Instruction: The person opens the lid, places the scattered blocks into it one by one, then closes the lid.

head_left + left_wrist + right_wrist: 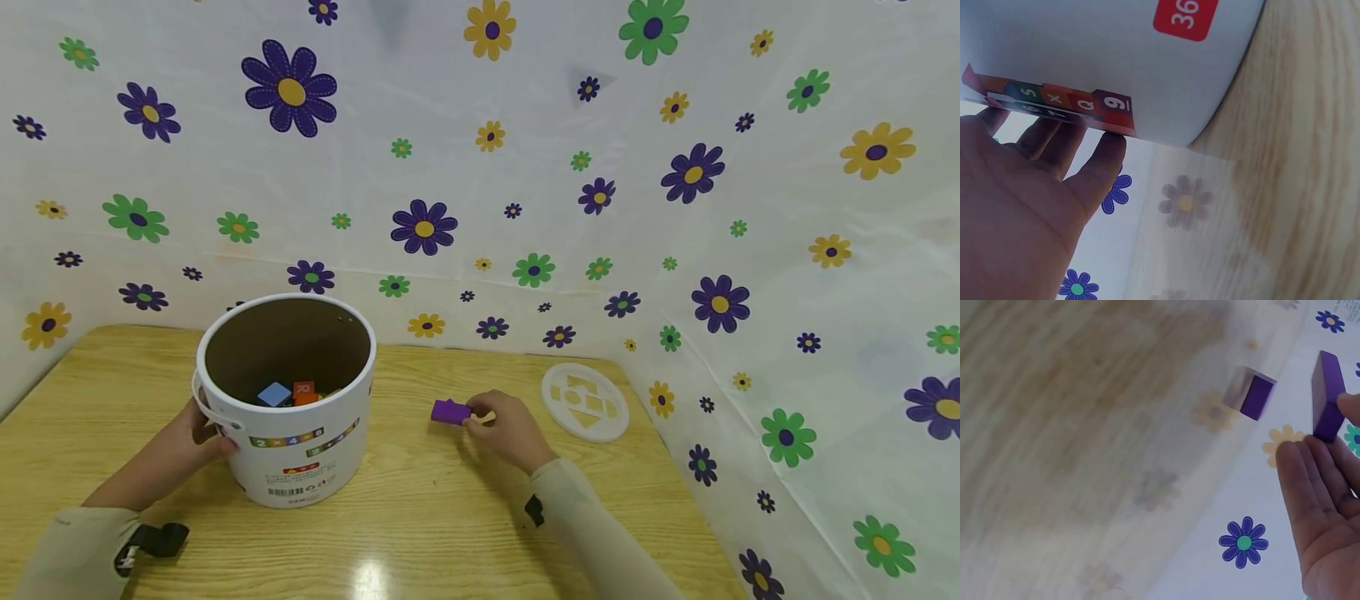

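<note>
Head view: right hand pinches a purple block at its fingertips, block low over the wooden desk, right of the white bucket. Left hand rests on the bucket's side, straight fingers flat against its wall. Coloured blocks lie inside the bucket. White shape-sorter lid lies on the desk just right of the right hand.

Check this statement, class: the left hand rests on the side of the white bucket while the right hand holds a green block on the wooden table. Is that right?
Not quite. The block in the right hand is purple, not green, as the head view shows. The rest stands: the left hand rests on the side of the white bucket, and the block is on the wooden table.
</note>
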`<state>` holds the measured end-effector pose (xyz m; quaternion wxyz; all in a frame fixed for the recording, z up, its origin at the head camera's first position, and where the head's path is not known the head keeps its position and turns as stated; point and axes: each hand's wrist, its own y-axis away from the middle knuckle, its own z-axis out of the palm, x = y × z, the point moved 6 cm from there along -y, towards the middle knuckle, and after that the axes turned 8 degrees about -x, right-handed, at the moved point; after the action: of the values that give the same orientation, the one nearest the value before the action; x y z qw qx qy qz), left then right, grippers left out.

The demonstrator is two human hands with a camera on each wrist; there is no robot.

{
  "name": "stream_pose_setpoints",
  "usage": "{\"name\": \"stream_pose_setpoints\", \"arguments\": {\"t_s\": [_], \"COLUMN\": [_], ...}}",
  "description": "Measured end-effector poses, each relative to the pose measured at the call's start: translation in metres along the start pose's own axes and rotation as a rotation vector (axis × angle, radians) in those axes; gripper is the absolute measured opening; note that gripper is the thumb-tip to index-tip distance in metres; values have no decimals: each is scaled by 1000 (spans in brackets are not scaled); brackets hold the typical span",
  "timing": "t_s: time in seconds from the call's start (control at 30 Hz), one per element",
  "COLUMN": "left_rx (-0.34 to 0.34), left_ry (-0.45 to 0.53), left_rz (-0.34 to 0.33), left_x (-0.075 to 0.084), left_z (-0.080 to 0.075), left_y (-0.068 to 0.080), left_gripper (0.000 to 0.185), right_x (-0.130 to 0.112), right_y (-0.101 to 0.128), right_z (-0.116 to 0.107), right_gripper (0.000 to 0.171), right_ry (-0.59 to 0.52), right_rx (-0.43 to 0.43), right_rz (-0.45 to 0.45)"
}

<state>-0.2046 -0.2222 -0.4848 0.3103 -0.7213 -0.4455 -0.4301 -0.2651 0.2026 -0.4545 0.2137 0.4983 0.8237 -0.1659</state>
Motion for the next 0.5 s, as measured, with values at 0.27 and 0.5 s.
{"name": "stream_pose_setpoints", "arguments": {"t_s": [0.27, 0.5], "left_rx": [-2, 2], "left_ry": [14, 34], "left_rz": [8, 2], "left_x": [1, 1], "left_z": [-1, -1], "left_y": [-1, -1], "left_gripper": [90, 92], "right_x": [-7, -14], "right_y": [-6, -9], "right_z": [-17, -30], "right_gripper": [24, 26], "right_ry": [-122, -104], "right_rx": [116, 183], "right_rz": [-39, -54]}}
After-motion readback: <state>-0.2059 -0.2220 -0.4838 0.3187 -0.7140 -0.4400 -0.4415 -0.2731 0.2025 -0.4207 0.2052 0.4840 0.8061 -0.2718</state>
